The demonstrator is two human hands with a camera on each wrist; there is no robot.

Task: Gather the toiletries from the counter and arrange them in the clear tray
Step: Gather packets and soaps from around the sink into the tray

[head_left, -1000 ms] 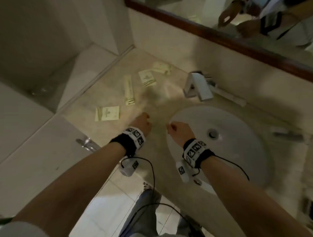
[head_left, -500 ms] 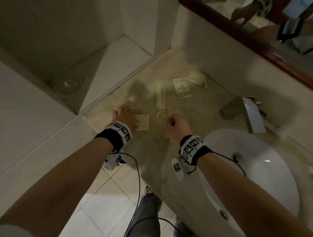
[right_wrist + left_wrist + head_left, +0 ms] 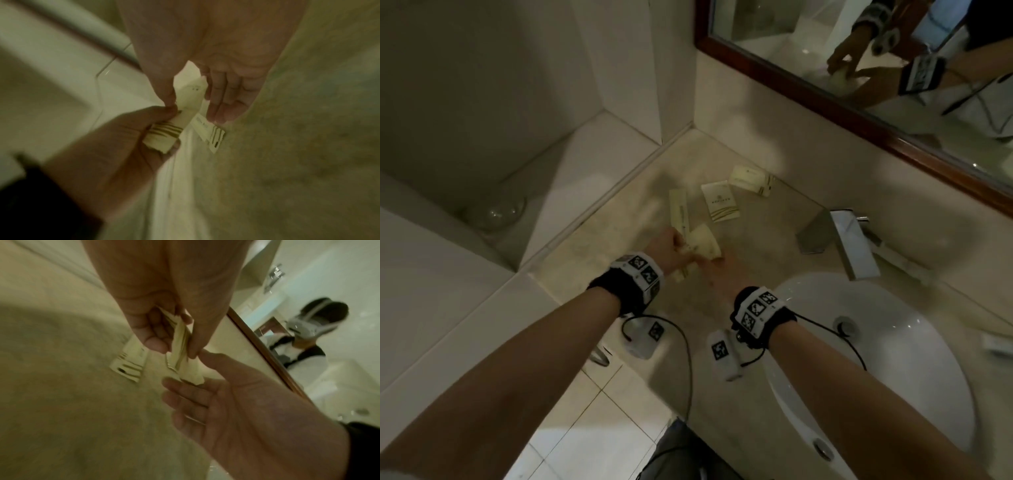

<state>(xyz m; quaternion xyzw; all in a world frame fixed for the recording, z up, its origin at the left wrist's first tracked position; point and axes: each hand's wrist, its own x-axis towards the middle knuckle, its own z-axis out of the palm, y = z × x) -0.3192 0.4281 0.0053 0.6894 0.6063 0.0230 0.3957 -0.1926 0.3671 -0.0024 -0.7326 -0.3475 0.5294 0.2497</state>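
Note:
My left hand (image 3: 683, 248) pinches a cream folded packet (image 3: 703, 244) between thumb and fingers, lifted just off the beige counter (image 3: 767, 240). My right hand (image 3: 717, 270) is right beside it with straight fingers (image 3: 222, 107); its thumb touches the packet (image 3: 180, 344). A long narrow packet (image 3: 678, 210) lies flat on the counter just beyond the hands, also seen as the long packet (image 3: 210, 133). Farther back lie a square printed packet (image 3: 720, 202) and a small cream box (image 3: 751, 179) near the wall. No tray shows in any view.
A white basin (image 3: 887, 377) is sunk in the counter at the right, with a chrome faucet (image 3: 851, 240) behind it. A clear glass dish (image 3: 496, 212) sits on the lower white ledge at the left. A wood-framed mirror (image 3: 842, 102) hangs above. A small white item (image 3: 996, 344) lies at the right.
My left hand has picked the square packet up from the counter's front left. My right hand has opened and moved over to touch it.

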